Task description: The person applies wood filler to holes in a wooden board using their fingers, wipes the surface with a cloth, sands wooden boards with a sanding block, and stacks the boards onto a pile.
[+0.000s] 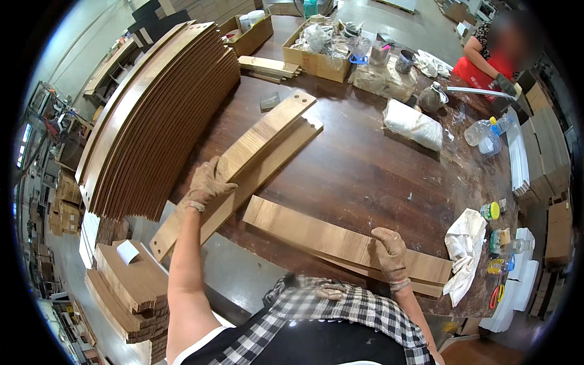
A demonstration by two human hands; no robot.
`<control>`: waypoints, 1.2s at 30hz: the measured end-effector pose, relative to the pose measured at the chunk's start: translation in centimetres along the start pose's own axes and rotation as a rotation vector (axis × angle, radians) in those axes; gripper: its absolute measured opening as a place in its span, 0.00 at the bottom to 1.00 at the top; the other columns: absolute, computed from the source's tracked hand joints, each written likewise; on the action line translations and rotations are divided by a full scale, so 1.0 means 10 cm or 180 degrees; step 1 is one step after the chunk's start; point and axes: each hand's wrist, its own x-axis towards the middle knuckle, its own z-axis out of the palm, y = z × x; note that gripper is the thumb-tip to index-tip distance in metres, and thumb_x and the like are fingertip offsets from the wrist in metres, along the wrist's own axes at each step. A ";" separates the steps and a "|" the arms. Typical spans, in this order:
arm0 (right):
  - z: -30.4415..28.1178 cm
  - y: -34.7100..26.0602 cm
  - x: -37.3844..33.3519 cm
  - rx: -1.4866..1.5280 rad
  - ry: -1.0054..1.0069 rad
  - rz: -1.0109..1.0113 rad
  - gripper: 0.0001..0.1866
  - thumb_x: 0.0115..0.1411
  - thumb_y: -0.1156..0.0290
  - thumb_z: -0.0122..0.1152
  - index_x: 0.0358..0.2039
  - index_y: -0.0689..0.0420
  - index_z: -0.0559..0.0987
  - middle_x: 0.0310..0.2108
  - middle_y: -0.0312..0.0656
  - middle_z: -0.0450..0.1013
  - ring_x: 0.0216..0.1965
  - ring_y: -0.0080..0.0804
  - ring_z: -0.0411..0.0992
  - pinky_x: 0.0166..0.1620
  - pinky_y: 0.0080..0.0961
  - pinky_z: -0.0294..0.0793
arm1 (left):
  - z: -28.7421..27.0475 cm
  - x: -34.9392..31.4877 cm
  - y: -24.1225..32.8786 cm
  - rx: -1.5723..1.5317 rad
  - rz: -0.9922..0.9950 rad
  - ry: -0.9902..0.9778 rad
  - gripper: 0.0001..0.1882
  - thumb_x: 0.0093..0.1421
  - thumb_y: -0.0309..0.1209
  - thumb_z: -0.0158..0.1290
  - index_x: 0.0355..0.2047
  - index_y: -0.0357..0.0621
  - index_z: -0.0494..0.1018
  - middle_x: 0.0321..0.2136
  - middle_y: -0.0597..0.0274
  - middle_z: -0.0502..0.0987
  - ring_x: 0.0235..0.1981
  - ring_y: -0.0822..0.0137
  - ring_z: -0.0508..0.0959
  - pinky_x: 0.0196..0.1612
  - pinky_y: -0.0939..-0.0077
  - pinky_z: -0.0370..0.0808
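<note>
My left hand (208, 182), in a brown work glove, grips the long edge of a wooden plank (261, 137). This plank has holes near its ends and overlaps a second, similar plank (307, 131), both slanting across the table. My right hand (390, 255), gloved too, is over another plank (316, 230) near its right end. Its fingers are curled; what they hold, if anything, is hidden. Under that plank lies one more board (429, 288), mostly covered. To the left of my left hand stands a tall stack of curved-looking planks (164, 115).
The dark table (340, 164) carries a wrapped white bundle (413, 125), a white cloth (465, 243), bottles (486, 131), jars and a cardboard box (316, 61) of plastic bags. More boards (131, 286) are piled at the lower left. A co-worker in a red apron (471, 76) stands far right.
</note>
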 end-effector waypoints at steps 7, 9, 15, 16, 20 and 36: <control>0.17 0.02 0.03 0.0176 -0.0066 0.0016 0.12 0.59 0.78 0.60 0.44 0.57 0.83 0.46 0.45 0.79 0.49 0.44 0.75 0.54 0.36 0.74 | 0.13 -0.21 0.22 0.0941 -0.0462 -0.0677 0.58 0.37 0.53 0.74 0.65 0.41 0.62 0.55 0.48 0.74 0.58 0.47 0.72 0.59 0.56 0.72; 0.16 0.03 0.01 0.0137 -0.0091 0.0065 0.12 0.60 0.78 0.60 0.44 0.57 0.83 0.46 0.45 0.79 0.49 0.44 0.75 0.54 0.36 0.74 | 0.25 -0.33 0.22 0.0518 -0.0297 -0.0777 0.65 0.38 0.52 0.73 0.71 0.41 0.51 0.60 0.48 0.69 0.61 0.45 0.70 0.62 0.53 0.69; 0.12 0.10 -0.02 0.0107 -0.0122 0.0011 0.13 0.58 0.81 0.59 0.44 0.59 0.82 0.45 0.46 0.79 0.49 0.44 0.76 0.54 0.35 0.75 | 0.27 -0.40 0.19 0.0493 -0.0086 -0.0864 0.62 0.38 0.44 0.72 0.70 0.39 0.52 0.59 0.46 0.69 0.58 0.45 0.71 0.60 0.55 0.71; 0.14 0.09 -0.02 0.0147 -0.0130 0.0008 0.13 0.58 0.81 0.59 0.44 0.59 0.82 0.45 0.46 0.79 0.49 0.44 0.76 0.54 0.35 0.75 | 0.32 -0.40 0.12 0.0427 -0.0034 -0.0733 0.61 0.38 0.43 0.72 0.70 0.40 0.53 0.59 0.46 0.69 0.58 0.45 0.71 0.60 0.55 0.71; 0.19 0.04 -0.04 0.0247 -0.0147 0.0015 0.12 0.60 0.78 0.60 0.44 0.57 0.83 0.45 0.45 0.80 0.49 0.44 0.76 0.54 0.36 0.74 | 0.27 -0.36 0.23 0.0235 -0.0170 -0.0905 0.62 0.38 0.41 0.72 0.71 0.40 0.52 0.62 0.44 0.66 0.61 0.43 0.68 0.64 0.59 0.67; 0.21 0.11 -0.08 0.0380 -0.0182 -0.0047 0.12 0.59 0.80 0.58 0.43 0.60 0.82 0.45 0.47 0.79 0.48 0.43 0.76 0.54 0.35 0.74 | 0.19 -0.43 -0.02 -0.0330 0.0054 -0.0077 0.56 0.38 0.43 0.68 0.68 0.37 0.60 0.61 0.41 0.70 0.63 0.46 0.68 0.68 0.62 0.64</control>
